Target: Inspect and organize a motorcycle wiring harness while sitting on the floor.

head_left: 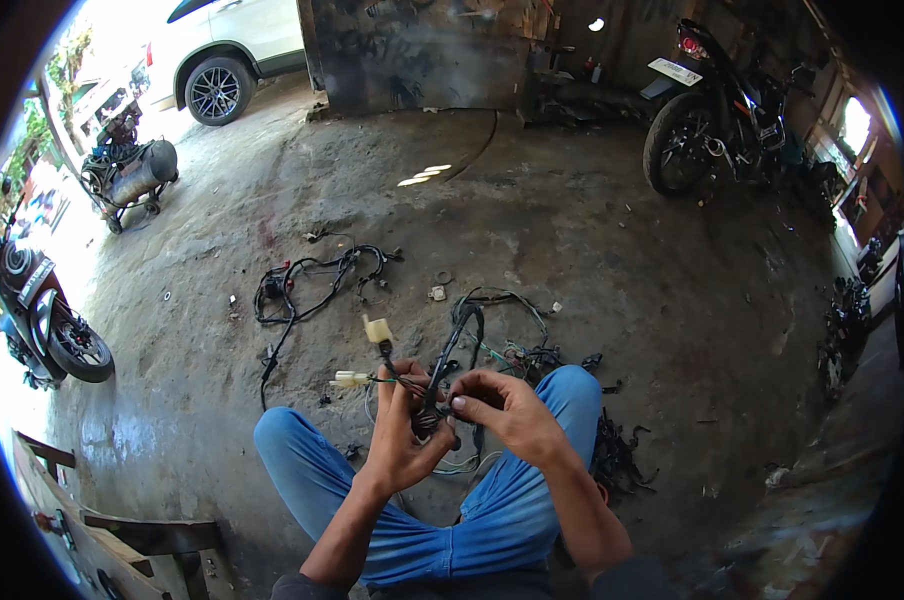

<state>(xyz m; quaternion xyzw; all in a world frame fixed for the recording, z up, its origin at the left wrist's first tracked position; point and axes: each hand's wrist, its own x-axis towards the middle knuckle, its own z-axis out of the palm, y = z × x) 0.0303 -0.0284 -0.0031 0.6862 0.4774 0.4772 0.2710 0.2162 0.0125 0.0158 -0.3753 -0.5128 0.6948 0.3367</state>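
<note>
Between my knees, a black-wrapped wiring harness (pixel 440 368) runs through both hands. My left hand (pixel 400 436) is closed around its wires, palm partly turned up. A cream plug connector (pixel 377 330) stands up above those fingers on a short dark lead. Another pale connector (pixel 350 378) sticks out to their left. My right hand (pixel 504 408) pinches the harness near its taped part, thumb against fingertips; the exact bit under them is too small to make out. The harness loops away onto the floor in front of my right knee, where thinner coloured wires (pixel 517 355) lie tangled.
A second wiring harness (pixel 312 290) lies on the concrete ahead left. Black scraps (pixel 620 455) are heaped beside my right knee. Motorcycles stand at the left (pixel 57 325) and far right (pixel 707 125). An air compressor (pixel 142 175) and white car (pixel 237 55) are farther back. A wooden bench (pixel 152 535) is near left.
</note>
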